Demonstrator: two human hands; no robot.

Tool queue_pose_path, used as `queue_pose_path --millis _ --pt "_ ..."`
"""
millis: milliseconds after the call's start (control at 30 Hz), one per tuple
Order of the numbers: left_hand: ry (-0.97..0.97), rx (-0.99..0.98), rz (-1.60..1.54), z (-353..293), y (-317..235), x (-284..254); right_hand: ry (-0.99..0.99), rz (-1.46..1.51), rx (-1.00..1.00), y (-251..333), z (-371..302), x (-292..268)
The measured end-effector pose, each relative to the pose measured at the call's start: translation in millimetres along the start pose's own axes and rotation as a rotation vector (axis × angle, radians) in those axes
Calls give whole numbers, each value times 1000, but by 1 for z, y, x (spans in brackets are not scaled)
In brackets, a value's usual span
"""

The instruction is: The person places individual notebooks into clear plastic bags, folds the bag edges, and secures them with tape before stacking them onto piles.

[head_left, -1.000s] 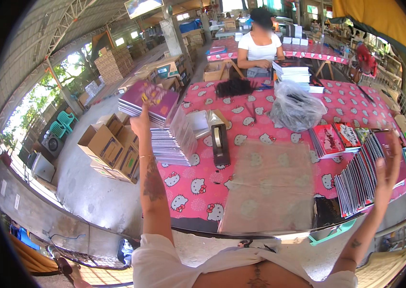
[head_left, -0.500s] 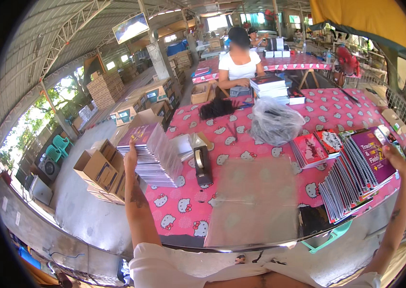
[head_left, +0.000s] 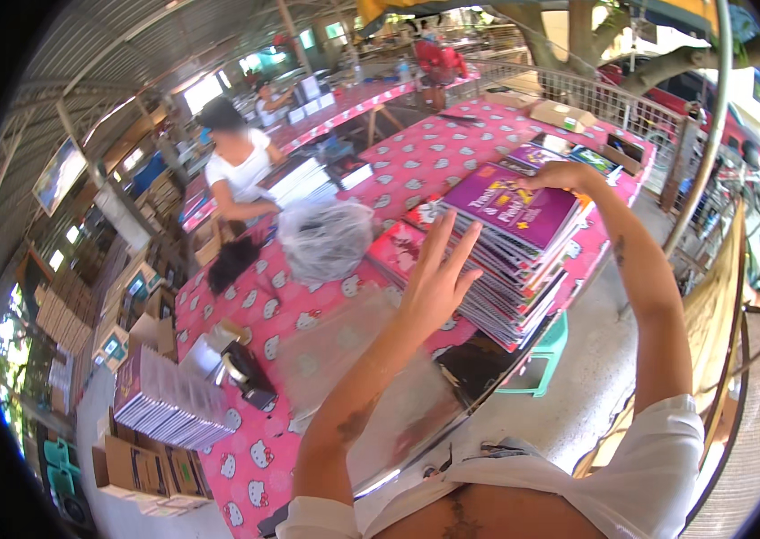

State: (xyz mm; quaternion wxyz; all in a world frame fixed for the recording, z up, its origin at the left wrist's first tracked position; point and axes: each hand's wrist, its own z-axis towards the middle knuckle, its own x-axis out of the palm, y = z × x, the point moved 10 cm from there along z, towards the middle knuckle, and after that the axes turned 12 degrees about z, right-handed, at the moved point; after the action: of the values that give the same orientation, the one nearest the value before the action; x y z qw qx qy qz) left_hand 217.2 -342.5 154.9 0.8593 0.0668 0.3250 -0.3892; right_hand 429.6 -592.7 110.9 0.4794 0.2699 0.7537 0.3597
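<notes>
A tall stack of spiral notebooks (head_left: 510,301) stands near the table's right edge, a purple-covered notebook (head_left: 524,214) on top. My right hand (head_left: 568,178) grips that top notebook at its far edge, fingers bent over the cover. At the stack's near left corner, my left hand (head_left: 436,283) is raised with fingers spread and holds nothing. Red-covered notebooks (head_left: 395,249) lie just left of the stack, partly hidden by my left hand. Flat on the table in front of me is a clear plastic sheet (head_left: 335,346), which my left forearm crosses.
At the left stand another purple notebook stack (head_left: 168,391) and a black tape dispenser (head_left: 248,375). A bundle of clear plastic (head_left: 326,238) sits mid-table. Across the table, a person in white (head_left: 236,162) is beside more books (head_left: 301,182). Cardboard boxes (head_left: 151,472) and a green stool (head_left: 537,359) flank the table.
My view has swung right. My left hand has left the left notebook stack and come over beside the right one. My right hand has shifted onto the top notebook's far edge.
</notes>
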Motion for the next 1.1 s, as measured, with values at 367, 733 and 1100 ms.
queue_pose_path --millis 367,733,1100 --pt "151 25 42 13 11 66 241 268 90 7 -17 34" --pt "15 69 21 5 12 53 103 259 -126 45 -48 26" --pt "-290 373 733 -67 -38 -120 635 878 -598 188 -117 172"
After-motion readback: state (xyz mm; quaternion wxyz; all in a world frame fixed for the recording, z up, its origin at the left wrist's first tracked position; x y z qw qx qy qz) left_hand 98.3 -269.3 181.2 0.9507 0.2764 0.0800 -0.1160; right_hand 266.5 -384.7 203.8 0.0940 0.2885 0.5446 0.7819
